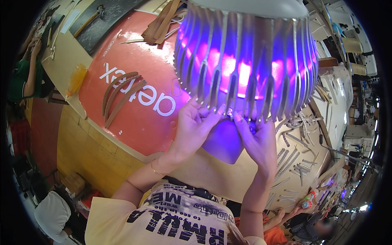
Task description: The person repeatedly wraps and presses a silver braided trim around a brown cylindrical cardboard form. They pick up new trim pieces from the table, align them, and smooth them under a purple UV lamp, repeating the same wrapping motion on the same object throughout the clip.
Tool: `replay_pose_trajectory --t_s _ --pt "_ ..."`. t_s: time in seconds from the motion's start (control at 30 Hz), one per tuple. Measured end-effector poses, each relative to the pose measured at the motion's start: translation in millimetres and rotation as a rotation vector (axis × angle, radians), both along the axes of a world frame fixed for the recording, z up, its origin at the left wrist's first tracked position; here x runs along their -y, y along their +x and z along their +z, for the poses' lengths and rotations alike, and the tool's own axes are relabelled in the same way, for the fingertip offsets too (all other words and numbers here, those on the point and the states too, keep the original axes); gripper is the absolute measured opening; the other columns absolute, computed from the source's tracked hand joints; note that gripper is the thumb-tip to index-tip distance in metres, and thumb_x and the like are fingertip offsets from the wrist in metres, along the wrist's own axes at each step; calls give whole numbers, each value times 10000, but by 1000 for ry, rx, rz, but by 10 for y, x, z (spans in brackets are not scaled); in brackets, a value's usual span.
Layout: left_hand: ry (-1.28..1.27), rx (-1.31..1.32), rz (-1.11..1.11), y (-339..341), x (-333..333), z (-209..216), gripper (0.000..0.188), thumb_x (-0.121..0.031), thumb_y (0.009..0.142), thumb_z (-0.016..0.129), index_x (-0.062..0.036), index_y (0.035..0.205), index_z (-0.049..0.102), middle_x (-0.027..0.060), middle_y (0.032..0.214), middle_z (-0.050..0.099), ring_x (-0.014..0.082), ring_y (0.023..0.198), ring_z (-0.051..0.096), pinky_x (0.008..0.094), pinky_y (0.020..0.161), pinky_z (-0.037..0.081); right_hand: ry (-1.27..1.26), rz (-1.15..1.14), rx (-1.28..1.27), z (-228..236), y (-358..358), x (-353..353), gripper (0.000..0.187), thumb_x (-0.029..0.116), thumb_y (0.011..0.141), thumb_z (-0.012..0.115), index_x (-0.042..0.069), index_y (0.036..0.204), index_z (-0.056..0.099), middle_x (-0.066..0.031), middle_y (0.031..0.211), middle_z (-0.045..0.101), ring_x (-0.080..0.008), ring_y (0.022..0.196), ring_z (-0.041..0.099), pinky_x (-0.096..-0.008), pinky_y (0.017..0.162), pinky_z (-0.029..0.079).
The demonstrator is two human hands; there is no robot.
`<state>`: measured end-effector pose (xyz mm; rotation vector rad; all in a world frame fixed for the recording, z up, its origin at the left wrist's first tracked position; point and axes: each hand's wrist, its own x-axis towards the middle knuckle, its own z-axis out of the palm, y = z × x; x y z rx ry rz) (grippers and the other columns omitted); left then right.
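Observation:
A round white-topped lamp [249, 8] hangs close over the table, ringed by metal prongs [232, 87] and glowing violet inside. My left hand [191, 130] is under its lower edge, thumb and forefinger pinched together. Opposite it, my right hand [261, 143] is closed the same way, its thumb pointing toward the left one. Between the fingertips a small shiny piece [229, 112] shows; the prongs and glare hide most of it, so I cannot name it. Violet light falls on the tabletop below my hands.
Curved brown strips [124, 96] lie on a red sheet [143, 130] to the left, with more brown strips [160, 24] behind. A yellow bottle [76, 79] stands at the table's left edge. Glittery straps [302, 122] and short pieces [302, 168] spread on the right. Other people sit nearby.

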<state>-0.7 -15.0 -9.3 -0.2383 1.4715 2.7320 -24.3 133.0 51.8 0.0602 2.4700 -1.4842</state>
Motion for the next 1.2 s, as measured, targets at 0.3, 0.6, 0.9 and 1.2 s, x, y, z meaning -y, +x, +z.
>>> replay_pose_trajectory --t_s 0.3,0.6,0.9,1.2 --pt "-77 92 -21 -64 70 -83 429 25 916 616 13 1302 430 158 1290 534 197 973 669 311 790 593 148 19 -73 27 -19 26 321 99 874 708 -9 1113 523 -38 638 624 -43 527 535 -215 479 390" --pt "63 179 51 -85 -1 -183 328 -10 895 663 -10 1179 499 63 978 609 146 903 651 280 826 531 -84 59 178 82 -145 -141 421 14 869 659 -15 1203 404 -38 671 596 -73 520 570 -215 451 421" --pt "139 278 91 -43 -135 -403 284 -33 879 696 -40 1114 535 30 947 600 119 908 629 257 829 522 -66 17 203 35 -166 -143 399 -26 837 622 8 1152 379 -36 647 558 -78 492 559 -219 422 405" --pt "216 50 258 21 -258 -293 184 10 903 652 -6 1084 620 4 839 676 40 709 607 210 603 498 -58 31 70 -14 -155 -136 378 -46 807 606 35 1084 362 -31 642 549 -50 489 517 -207 420 363"
